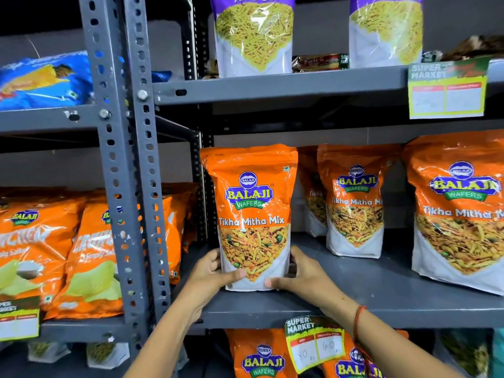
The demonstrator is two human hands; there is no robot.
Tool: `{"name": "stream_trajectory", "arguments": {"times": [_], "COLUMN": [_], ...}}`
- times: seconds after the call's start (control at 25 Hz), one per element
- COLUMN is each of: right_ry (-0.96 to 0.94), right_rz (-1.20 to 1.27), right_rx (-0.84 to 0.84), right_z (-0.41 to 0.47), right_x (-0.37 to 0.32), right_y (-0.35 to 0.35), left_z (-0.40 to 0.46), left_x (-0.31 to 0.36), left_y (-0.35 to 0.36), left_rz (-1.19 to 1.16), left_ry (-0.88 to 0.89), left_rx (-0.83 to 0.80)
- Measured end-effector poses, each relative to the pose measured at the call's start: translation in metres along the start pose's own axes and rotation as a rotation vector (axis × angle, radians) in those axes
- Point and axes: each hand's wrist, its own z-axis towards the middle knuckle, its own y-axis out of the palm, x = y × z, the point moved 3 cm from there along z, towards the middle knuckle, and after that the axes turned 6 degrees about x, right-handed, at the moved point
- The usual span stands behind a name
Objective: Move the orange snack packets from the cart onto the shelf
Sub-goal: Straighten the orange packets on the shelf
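2 hands (210,271) (300,274), 1 packet (252,214) (upright), shelf (381,290)

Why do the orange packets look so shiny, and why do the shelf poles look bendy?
Head view: light overhead bounces off the glossy Tikha Mitha Mix packet that the left hand and right hand hold, leaving white glare streaks; the wide-angle lens makes the grey upright post lean and bow; the blue packet at the left edge looks smeared and blurry; it is dark under the upper shelf.
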Motion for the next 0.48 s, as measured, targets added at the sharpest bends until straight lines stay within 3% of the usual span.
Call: {"name": "stream_trajectory", "arguments": {"times": [0.08, 0.24, 0.32, 0.4, 0.48], "right_ry": [0.008, 0.042, 0.012, -0.009, 0.0], "right_rz": [0.058, 0.323, 0.384, 0.393, 0.35], "right_rx": [-0.022, 0.101, 0.276, 0.439, 0.522], "right_z": [-0.005, -0.01, -0.005, 0.003, 0.013], "right_x": [-0.005, -0.019, -0.023, -0.016, 0.004], "right_y": [-0.004, -0.048, -0.09, -0.13, -0.155], "left_z": [-0.006, -0.036, -0.05, -0.048, -0.021], "left_x": [0.007, 0.056, 0.089, 0.11, 0.108], "left_y": [0.002, 0.023, 0.059, 0.108, 0.161], "left_rz": [-0.024, -0.137, -0.128, -0.039, 0.051], "left_ry": [0.045, 0.384, 0.596, 0.736, 0.726], "left_rx": [0.078, 0.548, 0.557, 0.456, 0.285]}}
